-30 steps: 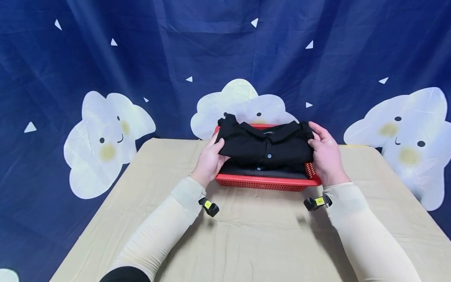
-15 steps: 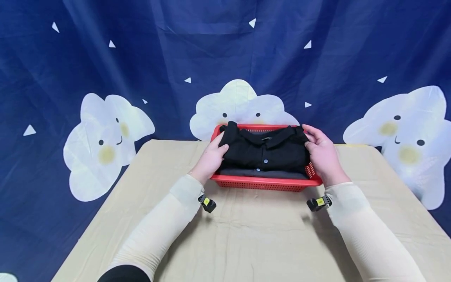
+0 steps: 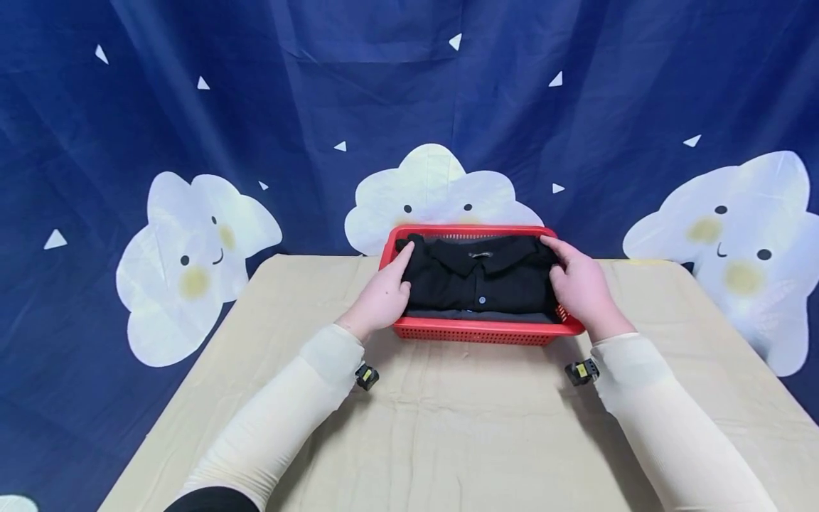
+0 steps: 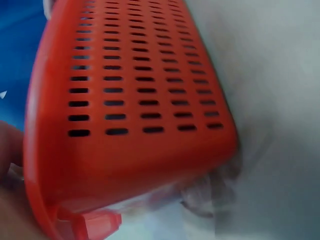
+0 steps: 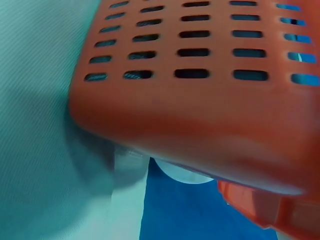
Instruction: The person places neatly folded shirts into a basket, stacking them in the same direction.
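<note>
A folded black collared shirt (image 3: 512, 281) with a button front lies inside a red perforated plastic basket (image 3: 480, 328). Its collar faces the back. My left hand (image 3: 379, 297) lies over the basket's left end, its index finger stretched along the shirt's left edge. At the opposite end, my right hand (image 3: 584, 290) touches the shirt's right edge with its index finger extended. The other fingers of both hands are mostly hidden. In the left wrist view, part of a hand shows beside the basket's rim (image 4: 31, 130). The right wrist view shows only the basket's outer wall (image 5: 190, 115) up close.
A dark grey cloth (image 3: 512, 317) lies under the shirt in the basket. The basket stands near the back of a beige-covered table (image 3: 461, 427). Behind it hangs a blue curtain (image 3: 307, 85) printed with white clouds.
Both hands have lowered the black shirt into the basket, where it now lies flatter. The fingers have straightened from their grip on its sides, and the basket's back rim shows more.
</note>
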`<state>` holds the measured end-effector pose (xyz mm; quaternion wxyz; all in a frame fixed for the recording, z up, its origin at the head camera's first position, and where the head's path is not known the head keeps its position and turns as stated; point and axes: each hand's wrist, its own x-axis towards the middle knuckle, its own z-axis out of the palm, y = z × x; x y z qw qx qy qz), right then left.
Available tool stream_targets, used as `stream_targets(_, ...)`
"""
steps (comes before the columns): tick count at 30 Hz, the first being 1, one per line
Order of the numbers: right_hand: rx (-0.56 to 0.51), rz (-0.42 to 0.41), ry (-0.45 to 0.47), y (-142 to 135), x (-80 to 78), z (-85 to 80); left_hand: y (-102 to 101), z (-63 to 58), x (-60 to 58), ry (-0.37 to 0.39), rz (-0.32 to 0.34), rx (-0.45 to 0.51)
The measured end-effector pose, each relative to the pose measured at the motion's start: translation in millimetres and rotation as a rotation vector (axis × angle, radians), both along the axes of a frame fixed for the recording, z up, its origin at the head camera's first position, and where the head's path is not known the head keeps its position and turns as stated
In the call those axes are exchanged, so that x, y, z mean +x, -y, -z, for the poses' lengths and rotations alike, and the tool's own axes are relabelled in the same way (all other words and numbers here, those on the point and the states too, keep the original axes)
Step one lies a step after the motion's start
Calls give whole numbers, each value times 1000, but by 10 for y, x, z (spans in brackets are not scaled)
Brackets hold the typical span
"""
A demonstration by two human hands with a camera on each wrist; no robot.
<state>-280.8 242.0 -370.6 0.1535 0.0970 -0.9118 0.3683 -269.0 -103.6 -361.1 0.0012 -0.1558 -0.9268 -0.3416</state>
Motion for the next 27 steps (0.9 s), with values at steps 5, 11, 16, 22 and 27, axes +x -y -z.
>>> stream_targets(5, 103, 1, 6, -14, 13, 23, -60, 69, -7, -63, 12, -186)
stream_targets(11, 143, -23, 80, 6, -33, 33, -102, 136, -6, -118, -18, -289)
stream_targets(16, 212, -50, 129, 55, -60, 23, -108, 171, -6, -164, -52, -359)
stream_targets(22, 284, -59, 157, 72, -77, 27, -114, 187, -10, -179, -64, -441)
stream_targets(27, 310, -63, 197, 93, -86, 14, -114, 188, -14, -145, -64, -488)
